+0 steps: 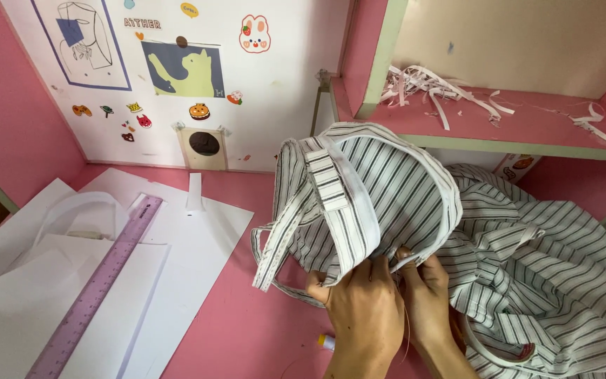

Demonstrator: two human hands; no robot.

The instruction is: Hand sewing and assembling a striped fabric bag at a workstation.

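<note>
Above the pink desk (247, 330), right of the ruler (99, 281), my left hand (359, 309) and right hand (426, 295) pinch the striped garment (401, 203) at its white band. Light, limp cloth, likely floppy; the stiffer band seems the best hold.

Soft, matt woven cloth with dark stripes is seen in the shirt (415, 203), smooth matt paper in the white sheets (177, 238) and the shreds (436, 88) on the shelf, translucent glossy plastic in the purple ruler (99, 281), and a smooth painted pink finish on the desk (247, 330).
</note>
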